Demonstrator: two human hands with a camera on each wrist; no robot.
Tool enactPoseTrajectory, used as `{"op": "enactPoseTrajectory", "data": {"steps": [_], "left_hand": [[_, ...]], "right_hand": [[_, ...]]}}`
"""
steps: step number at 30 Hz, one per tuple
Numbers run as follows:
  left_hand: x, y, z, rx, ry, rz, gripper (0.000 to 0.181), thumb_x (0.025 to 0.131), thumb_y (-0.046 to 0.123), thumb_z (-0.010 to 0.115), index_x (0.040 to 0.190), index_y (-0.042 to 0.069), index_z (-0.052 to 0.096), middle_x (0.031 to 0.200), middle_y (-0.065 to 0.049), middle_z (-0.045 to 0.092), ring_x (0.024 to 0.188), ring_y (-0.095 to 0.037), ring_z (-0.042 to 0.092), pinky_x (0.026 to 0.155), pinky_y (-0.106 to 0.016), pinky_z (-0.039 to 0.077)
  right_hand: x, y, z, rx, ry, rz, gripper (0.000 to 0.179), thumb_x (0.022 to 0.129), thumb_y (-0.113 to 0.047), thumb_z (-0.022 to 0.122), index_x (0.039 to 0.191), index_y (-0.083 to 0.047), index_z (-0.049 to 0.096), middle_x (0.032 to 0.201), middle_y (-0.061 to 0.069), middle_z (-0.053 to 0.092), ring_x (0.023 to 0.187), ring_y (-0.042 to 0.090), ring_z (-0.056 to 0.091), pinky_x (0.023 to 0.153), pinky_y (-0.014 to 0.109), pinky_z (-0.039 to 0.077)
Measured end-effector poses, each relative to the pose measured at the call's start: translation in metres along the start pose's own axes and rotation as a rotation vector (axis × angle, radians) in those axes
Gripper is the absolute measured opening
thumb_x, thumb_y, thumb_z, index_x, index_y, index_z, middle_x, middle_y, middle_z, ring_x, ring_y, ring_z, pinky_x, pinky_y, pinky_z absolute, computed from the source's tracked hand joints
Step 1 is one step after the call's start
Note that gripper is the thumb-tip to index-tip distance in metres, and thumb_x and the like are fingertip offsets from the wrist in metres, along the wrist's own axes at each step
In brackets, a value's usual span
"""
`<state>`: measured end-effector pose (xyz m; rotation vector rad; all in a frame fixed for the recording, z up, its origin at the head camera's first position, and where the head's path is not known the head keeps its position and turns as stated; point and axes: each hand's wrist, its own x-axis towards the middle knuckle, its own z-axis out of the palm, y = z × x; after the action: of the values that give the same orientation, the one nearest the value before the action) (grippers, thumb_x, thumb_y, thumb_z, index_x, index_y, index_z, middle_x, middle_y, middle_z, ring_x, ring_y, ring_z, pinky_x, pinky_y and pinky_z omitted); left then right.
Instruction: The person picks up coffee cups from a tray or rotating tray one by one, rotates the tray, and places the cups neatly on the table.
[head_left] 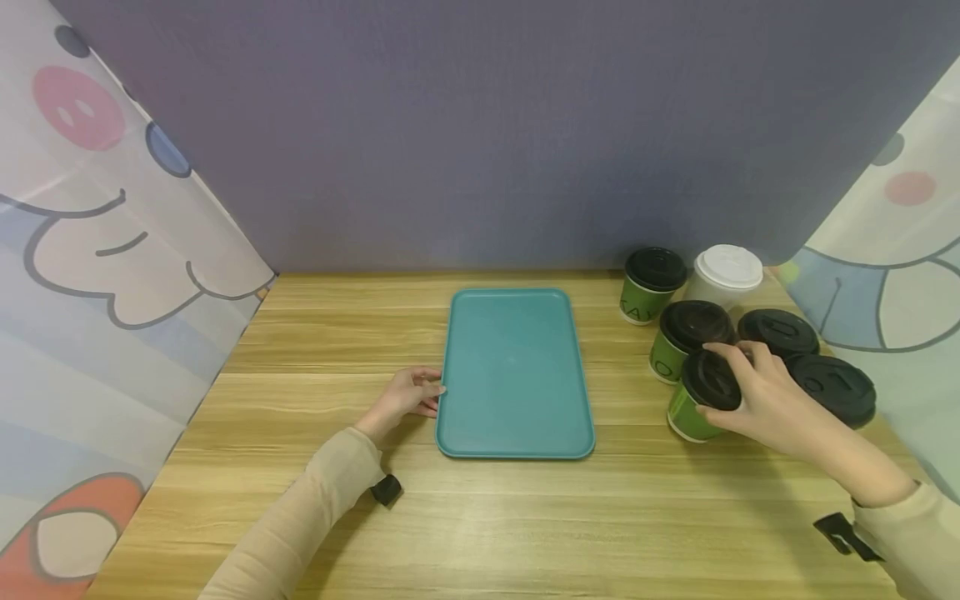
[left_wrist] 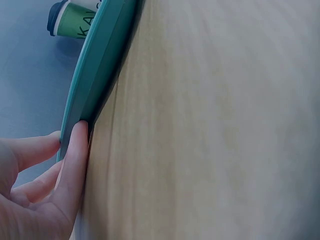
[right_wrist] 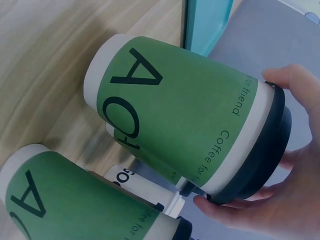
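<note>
My left hand pinches the left rim of a teal rectangular tray, which lies on the table. In the left wrist view the thumb and fingers meet at the tray's edge. On the right, my right hand grips a green paper coffee cup by its black lid. The held cup is slightly tilted in the head view; whether its base touches the table I cannot tell. Just behind it stands another green coffee cup with a black lid.
Further cups surround the right hand: a green one at the back, a white-lidded one, and black-lidded ones to the right. A grey panel bounds the wooden table behind; patterned curtains hang at the sides.
</note>
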<state>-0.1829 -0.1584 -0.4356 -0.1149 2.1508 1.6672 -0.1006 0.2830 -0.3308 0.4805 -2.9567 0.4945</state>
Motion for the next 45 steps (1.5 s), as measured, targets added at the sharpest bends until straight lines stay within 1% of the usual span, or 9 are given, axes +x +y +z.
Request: {"op": "enactPoseTrajectory", "data": {"steps": [12, 17, 28, 37, 45], "left_hand": [[0.001, 0.0, -0.001, -0.001, -0.005, 0.003, 0.039, 0.085, 0.002, 0.055, 0.121, -0.009, 0.044, 0.081, -0.012, 0.054, 0.054, -0.013, 0.056, 0.056, -0.029, 0.056], [0.001, 0.0, -0.001, -0.008, -0.006, -0.004, 0.04, 0.085, 0.002, 0.055, 0.121, -0.009, 0.044, 0.08, -0.012, 0.055, 0.053, -0.013, 0.056, 0.056, -0.029, 0.056], [0.0, 0.0, 0.0, 0.008, 0.0, 0.016, 0.039, 0.085, 0.002, 0.055, 0.121, -0.008, 0.045, 0.081, -0.012, 0.055, 0.054, -0.013, 0.056, 0.056, -0.03, 0.056], [0.002, -0.002, 0.0, 0.001, 0.008, 0.007, 0.038, 0.085, 0.002, 0.056, 0.12, -0.008, 0.045, 0.08, -0.012, 0.055, 0.053, -0.014, 0.056, 0.056, -0.03, 0.056], [0.003, -0.002, 0.0, 0.004, 0.011, 0.006, 0.038, 0.085, 0.002, 0.056, 0.12, -0.008, 0.045, 0.08, -0.012, 0.055, 0.053, -0.014, 0.056, 0.056, -0.03, 0.056]], "right_hand": [[-0.002, 0.004, 0.004, 0.0, 0.008, 0.017, 0.079, 0.066, -0.026, 0.077, 0.126, 0.001, 0.033, 0.111, 0.04, 0.028, 0.095, 0.055, 0.033, 0.057, 0.063, 0.038], [-0.003, 0.005, 0.004, 0.011, -0.005, 0.029, 0.081, 0.064, -0.025, 0.078, 0.126, 0.001, 0.032, 0.112, 0.041, 0.027, 0.095, 0.057, 0.032, 0.058, 0.064, 0.038], [-0.004, 0.009, 0.007, 0.02, 0.024, -0.004, 0.081, 0.06, -0.02, 0.08, 0.123, 0.002, 0.034, 0.109, 0.04, 0.029, 0.092, 0.057, 0.034, 0.056, 0.062, 0.039], [-0.005, 0.009, 0.007, 0.012, 0.064, -0.035, 0.079, 0.057, -0.016, 0.081, 0.12, 0.001, 0.037, 0.106, 0.039, 0.032, 0.089, 0.054, 0.037, 0.054, 0.061, 0.04], [-0.006, 0.011, 0.008, 0.013, 0.069, -0.054, 0.079, 0.056, -0.016, 0.082, 0.12, 0.0, 0.037, 0.106, 0.038, 0.033, 0.087, 0.053, 0.039, 0.054, 0.06, 0.041]]}}
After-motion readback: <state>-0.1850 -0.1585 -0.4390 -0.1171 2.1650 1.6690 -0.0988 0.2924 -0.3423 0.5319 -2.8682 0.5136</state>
